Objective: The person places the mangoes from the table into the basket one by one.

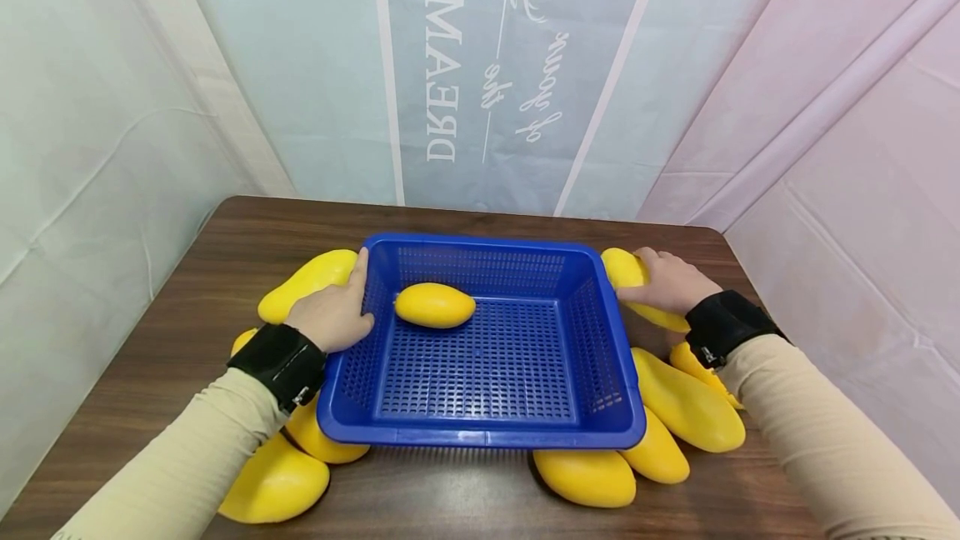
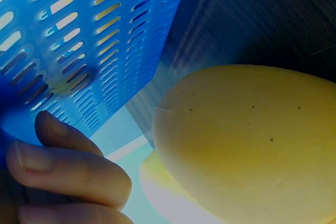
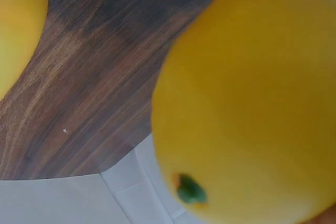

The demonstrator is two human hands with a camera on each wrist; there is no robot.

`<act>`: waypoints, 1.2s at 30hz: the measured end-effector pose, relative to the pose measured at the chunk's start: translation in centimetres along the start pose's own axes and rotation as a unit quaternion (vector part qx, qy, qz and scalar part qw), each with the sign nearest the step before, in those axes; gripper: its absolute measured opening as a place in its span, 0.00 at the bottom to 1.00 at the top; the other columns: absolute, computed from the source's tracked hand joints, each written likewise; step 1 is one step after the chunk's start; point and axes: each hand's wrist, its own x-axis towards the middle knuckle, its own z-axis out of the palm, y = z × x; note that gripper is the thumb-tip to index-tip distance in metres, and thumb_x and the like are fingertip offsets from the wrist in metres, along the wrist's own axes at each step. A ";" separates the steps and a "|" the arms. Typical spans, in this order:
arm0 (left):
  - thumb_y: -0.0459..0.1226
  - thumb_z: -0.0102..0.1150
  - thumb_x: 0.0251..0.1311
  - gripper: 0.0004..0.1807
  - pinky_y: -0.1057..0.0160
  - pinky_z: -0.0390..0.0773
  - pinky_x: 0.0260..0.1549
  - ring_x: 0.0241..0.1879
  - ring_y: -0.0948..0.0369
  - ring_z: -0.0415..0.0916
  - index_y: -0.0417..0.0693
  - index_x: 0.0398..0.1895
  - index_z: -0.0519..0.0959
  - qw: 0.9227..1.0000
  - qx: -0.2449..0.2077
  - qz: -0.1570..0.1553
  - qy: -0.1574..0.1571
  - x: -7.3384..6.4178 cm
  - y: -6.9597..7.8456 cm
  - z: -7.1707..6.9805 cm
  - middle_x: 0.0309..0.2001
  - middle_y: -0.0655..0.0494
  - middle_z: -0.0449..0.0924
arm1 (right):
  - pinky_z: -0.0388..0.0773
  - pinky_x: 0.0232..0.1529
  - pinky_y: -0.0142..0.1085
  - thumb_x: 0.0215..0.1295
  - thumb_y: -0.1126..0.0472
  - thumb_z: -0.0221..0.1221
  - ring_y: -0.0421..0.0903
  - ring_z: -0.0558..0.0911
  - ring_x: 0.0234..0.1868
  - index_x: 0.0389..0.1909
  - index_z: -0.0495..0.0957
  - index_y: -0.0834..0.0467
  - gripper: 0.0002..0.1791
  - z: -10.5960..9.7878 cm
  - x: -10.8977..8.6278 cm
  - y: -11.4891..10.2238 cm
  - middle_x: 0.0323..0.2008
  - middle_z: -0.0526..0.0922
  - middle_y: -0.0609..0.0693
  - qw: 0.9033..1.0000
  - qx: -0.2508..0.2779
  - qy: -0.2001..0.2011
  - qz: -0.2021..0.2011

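The blue basket stands upright in the middle of the surface, one yellow fruit lying inside towards its far left corner. The left hand grips the basket's left side: thumb inside, index finger stretched along the rim, the other fingers curled against the outside in the left wrist view. Just beyond the right rim, the right hand holds the gripped fruit, fingers and thumb bent round it; whether that fruit touches the surface cannot be told. Its green stem shows in the right wrist view. More yellow fruits lie near: a long fruit and others at the near right, a far-left fruit beside the left hand, and a near-left fruit by the left sleeve. Both wrists wear black bands. Behind hangs a pale blue cloth with flipped white lettering.
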 end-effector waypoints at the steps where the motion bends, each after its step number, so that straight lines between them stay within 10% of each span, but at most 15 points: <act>1: 0.37 0.50 0.61 0.53 0.66 0.68 0.13 0.12 0.59 0.71 0.42 0.78 0.25 1.000 0.000 0.000 0.001 0.0 0.0 0.0 0.15 0.55 0.70 | 0.76 0.40 0.49 0.59 0.35 0.59 0.60 0.75 0.45 0.70 0.57 0.69 0.51 -0.1 0.0 -0.1 0.56 0.71 0.71 1.000 0.001 0.004 0.002; 36: 0.37 0.51 0.62 0.53 0.66 0.69 0.13 0.12 0.59 0.71 0.43 0.78 0.25 1.000 0.000 -0.003 -0.004 0.2 -0.2 0.1 0.15 0.55 0.70 | 0.75 0.37 0.47 0.60 0.30 0.55 0.58 0.76 0.44 0.68 0.61 0.64 0.49 -1.8 -0.6 -4.3 0.53 0.76 0.65 0.997 0.017 0.078 -0.016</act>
